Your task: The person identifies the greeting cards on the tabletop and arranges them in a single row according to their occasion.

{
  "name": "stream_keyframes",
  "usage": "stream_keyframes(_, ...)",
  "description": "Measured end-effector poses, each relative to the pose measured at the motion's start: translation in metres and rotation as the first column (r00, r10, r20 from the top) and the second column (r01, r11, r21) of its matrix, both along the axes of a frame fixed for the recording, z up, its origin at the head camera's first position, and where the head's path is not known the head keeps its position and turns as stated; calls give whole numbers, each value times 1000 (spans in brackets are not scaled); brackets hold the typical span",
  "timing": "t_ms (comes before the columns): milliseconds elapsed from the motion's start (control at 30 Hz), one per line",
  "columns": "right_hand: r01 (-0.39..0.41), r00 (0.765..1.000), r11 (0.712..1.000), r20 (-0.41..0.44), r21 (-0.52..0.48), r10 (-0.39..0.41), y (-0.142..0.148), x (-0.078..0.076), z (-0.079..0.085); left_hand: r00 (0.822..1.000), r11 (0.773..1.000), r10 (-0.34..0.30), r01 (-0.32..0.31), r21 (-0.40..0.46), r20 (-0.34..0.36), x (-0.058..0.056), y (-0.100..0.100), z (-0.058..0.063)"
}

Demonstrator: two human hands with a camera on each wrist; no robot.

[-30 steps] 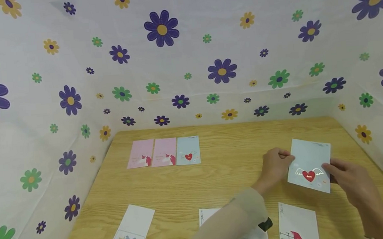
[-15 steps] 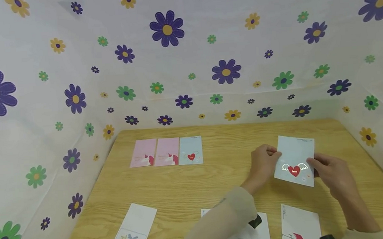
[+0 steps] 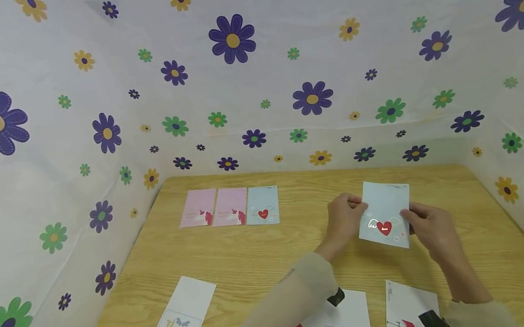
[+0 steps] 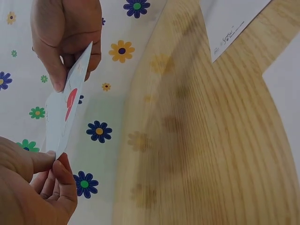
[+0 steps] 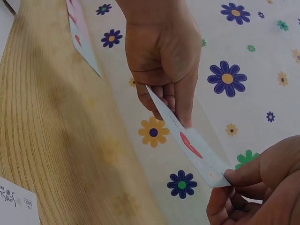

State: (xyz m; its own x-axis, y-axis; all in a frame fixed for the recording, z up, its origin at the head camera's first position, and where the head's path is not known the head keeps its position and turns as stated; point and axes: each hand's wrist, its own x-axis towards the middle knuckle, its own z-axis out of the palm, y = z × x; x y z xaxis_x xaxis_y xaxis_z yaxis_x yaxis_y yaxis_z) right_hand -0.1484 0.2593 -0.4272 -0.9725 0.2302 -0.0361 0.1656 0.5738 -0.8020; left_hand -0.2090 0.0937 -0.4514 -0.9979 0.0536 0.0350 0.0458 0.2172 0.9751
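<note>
A light blue card (image 3: 384, 208) with a red winged heart is held up over the right half of the table, tilted toward the head camera. My left hand (image 3: 344, 218) pinches its left edge between thumb and fingers. On the opposite edge, my right hand (image 3: 432, 225) grips it the same way, thumb in front and fingers behind. Both wrist views show the card nearly edge-on, the left hand (image 4: 40, 183) and the right hand (image 5: 262, 183) each pinching a side. Farther left on the table lie two pink cards (image 3: 197, 208) and a matching blue heart card (image 3: 262, 201) in a row.
Along the front of the wooden table (image 3: 250, 255) lie a "Thank you" card (image 3: 183, 313), white cards (image 3: 352, 309) partly under my left sleeve, and a white card (image 3: 410, 302) with a red picture. A flower-print cloth (image 3: 274, 71) encloses the back and sides.
Both hands have carried the blue card leftward and slightly up in the head view, keeping their pinch on its two edges. The cards on the table stay put while the view shifts a little.
</note>
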Motion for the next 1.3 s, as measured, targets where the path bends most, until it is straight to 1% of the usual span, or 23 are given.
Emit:
stream_keyframes(100,13,1000,1000,6,-9,-13,-5,-5,0,1000,1000,12,-12,-4,-1,-2,-4,1)
stream_keyframes(300,19,1000,999,16,-32,-18,-15,-12,1,999,999,32,-32,-15,-15,-8,-12,-3)
stream_keyframes(400,14,1000,999,7,-51,-14,-20,-16,-1,999,999,42,-42,-20,-21,-11,-17,-5)
stream_keyframes(633,34,999,996,-23,-77,-36,-34,-25,-5,998,997,63,-64,-46,-23,-17,-31,-6)
stream_keyframes(767,14,998,996,-56,-91,-19,-40,-31,-8,997,997,65,-66,-45,-40,-21,-41,-5)
stream_keyframes(900,-9,996,995,-86,-102,0,-48,-37,-11,996,996,60,-63,-65,-60,-25,-52,-4)
stream_keyframes(1133,-29,996,994,-92,-105,19,-59,-47,-16,996,994,57,-62,-87,-63,-28,-67,-7)
stream_keyframes(1300,-56,994,995,-94,-86,48,-67,-55,-22,996,989,75,-81,-121,-54,-30,-78,-10)
